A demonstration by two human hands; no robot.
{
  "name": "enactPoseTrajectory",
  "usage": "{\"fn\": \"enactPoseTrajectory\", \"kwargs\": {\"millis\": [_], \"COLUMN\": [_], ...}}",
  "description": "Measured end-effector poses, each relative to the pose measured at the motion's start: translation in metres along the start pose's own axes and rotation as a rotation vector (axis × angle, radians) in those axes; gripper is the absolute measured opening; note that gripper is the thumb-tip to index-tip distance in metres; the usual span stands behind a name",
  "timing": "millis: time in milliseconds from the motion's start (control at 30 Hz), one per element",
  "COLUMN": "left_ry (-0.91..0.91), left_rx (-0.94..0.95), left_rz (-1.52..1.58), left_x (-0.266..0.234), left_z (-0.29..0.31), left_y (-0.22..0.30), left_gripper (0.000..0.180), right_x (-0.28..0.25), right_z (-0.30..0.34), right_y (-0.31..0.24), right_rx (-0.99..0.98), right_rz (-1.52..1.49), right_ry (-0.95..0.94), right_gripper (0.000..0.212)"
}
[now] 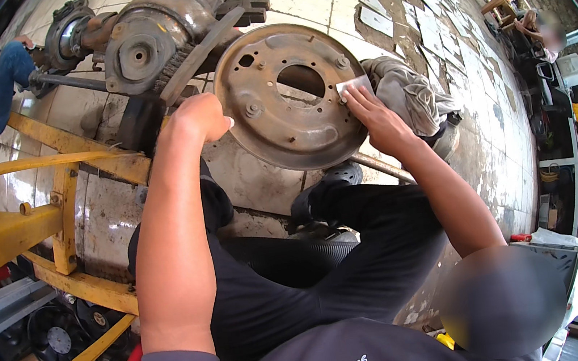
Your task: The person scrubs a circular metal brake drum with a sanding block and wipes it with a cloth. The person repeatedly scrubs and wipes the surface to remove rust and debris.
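Observation:
A round rusty brake backing plate (271, 128) with a large central hole stands tilted in front of my knees. At its right side, my right hand (381, 121) presses a small pale folded sheet (353, 87) against the metal, fingers stretched over it. By the left rim, my left hand (202, 117) is closed with the thumb pointing right; what its fingers hold, if anything, is hidden. Just beyond that hand, a brush (204, 59) with a long wooden back and dark bristles leans near the brown axle housing (168, 14).
A yellow steel frame (65, 224) stands at the left. A grey cloth (405, 92) lies bunched right of the plate. Another person (8, 71) sits at the far left, and one more is at the far right. Broken tiles (376, 19) lie on the floor beyond.

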State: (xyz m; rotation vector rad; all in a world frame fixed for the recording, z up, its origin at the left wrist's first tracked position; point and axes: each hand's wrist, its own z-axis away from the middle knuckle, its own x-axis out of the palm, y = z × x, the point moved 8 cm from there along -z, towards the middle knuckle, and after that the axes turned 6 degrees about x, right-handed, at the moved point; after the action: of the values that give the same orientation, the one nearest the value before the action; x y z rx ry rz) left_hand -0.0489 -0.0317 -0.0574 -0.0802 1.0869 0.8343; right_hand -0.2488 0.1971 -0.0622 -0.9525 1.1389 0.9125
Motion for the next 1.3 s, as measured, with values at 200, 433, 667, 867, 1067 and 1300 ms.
{"fn": "enactPoseTrajectory", "kwargs": {"millis": [200,433,667,867,1067,1300], "left_ry": [-0.034,-0.036,-0.036,-0.012,-0.048,-0.018], "left_rx": [-0.004,-0.016,-0.021,0.007,-0.016,-0.011], "left_rz": [0.004,0.036,0.027,-0.003,0.013,0.032], "left_x": [-0.003,-0.002,0.0,0.001,-0.003,0.002], "left_z": [-0.003,-0.003,-0.001,-0.003,0.0,-0.003], "left_y": [0.006,0.003,0.001,0.003,0.007,0.0], "left_gripper": [0.043,0.042,0.043,0.043,0.044,0.045], "right_x": [0.003,0.001,0.012,0.012,0.008,0.009], "right_z": [-0.009,-0.001,0.01,-0.002,-0.007,0.003], "right_y": [0.002,0.006,0.002,0.001,0.01,0.012], "right_rx": [-0.005,0.03,0.028,0.138,0.149,0.125], "right_rz": [0.037,0.046,0.077,0.12,0.114,0.043], "right_ry": [0.081,0.045,0.032,0.064,0.079,0.044], "right_gripper": [0.08,0.074,0.07,0.065,0.064,0.074]}}
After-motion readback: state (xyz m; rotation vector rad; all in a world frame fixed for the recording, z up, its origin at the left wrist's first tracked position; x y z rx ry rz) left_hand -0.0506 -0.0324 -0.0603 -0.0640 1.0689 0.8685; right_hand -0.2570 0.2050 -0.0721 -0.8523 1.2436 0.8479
